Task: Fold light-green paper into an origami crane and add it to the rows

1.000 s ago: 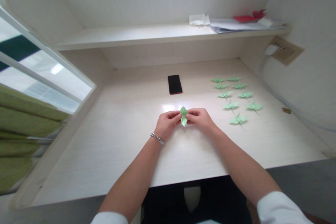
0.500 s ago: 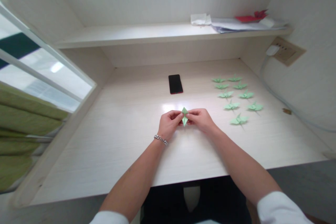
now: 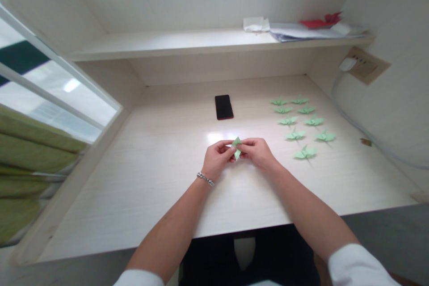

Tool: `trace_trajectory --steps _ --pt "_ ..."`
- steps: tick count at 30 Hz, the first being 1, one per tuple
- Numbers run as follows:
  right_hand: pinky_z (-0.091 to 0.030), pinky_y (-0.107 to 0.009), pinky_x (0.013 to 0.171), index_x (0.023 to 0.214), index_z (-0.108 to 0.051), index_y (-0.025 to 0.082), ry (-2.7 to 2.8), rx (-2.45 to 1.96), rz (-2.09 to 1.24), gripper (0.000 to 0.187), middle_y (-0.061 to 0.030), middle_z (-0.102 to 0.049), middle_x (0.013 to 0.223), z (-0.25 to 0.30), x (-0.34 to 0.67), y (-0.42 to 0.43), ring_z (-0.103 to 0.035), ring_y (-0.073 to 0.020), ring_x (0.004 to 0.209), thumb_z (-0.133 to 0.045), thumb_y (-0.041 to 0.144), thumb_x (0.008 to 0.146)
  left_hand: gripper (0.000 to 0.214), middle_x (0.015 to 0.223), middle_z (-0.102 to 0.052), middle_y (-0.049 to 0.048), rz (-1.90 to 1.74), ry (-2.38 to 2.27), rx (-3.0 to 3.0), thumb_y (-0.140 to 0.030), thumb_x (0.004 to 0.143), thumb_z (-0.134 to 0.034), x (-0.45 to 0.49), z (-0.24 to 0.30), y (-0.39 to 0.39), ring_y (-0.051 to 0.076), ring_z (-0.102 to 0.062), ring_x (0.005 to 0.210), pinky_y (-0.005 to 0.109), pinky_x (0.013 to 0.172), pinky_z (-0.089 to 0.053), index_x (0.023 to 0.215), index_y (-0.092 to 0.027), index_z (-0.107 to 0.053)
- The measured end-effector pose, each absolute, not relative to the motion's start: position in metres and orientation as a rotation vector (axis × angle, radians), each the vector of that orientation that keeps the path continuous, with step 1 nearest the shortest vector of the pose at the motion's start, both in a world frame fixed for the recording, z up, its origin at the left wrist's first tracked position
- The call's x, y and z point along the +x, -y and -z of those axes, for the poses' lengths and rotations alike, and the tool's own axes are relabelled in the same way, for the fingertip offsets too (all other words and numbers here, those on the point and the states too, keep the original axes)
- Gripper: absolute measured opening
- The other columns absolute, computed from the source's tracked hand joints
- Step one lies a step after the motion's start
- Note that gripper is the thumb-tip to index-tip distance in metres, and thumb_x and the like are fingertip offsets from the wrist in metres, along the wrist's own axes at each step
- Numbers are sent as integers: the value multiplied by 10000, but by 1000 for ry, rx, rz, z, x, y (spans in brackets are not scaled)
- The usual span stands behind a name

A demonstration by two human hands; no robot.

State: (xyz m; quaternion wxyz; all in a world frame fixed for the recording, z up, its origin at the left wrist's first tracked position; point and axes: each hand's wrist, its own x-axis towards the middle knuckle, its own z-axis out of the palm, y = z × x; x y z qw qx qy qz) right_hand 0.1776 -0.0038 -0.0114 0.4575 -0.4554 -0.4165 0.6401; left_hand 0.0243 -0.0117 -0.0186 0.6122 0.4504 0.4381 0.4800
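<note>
A small diamond-shaped piece of folded green paper [image 3: 237,154] is pinched between my two hands, just above the desk. My left hand [image 3: 217,155] grips its left side with thumb and fingers; a chain bracelet circles that wrist. From the other side, my right hand [image 3: 258,152] pinches the paper with its thumb on the near face. The fingers behind the paper are partly hidden. Several folded green paper cranes [image 3: 305,153] stand in two rough rows to the right of my hands.
A dark phone [image 3: 224,107] lies on the desk [image 3: 150,156] beyond my hands. Papers [image 3: 301,31] and a red folded piece [image 3: 331,18] rest on the shelf above. At the right wall, a white cable [image 3: 348,116] runs from a socket [image 3: 365,65].
The folded green paper has tilted slightly and shifted a little to the right between my fingers. Both hands keep hold of it, and the cranes and phone stay put.
</note>
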Motion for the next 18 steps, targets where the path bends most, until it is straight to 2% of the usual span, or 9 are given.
trace_trajectory --steps 7,18 --pt "-496 -245 537 777 -727 130 1087 -1180 -1463 407 -49 -682 664 17 177 2 -604 -134 561 -788 466 555 485 602 -644 10 -1084 -1018 1043 -364 618 -790 24 19 13 126 -592 498 235 483 -461 1015 -134 -633" --pt "-535 -275 583 809 -728 140 1231 -1208 -1258 352 -61 -700 702 13 176 4 -634 -161 604 -736 451 643 526 652 -664 33 -1000 -979 964 -236 617 -770 23 16 14 154 -628 527 247 502 -463 1098 -130 -587"
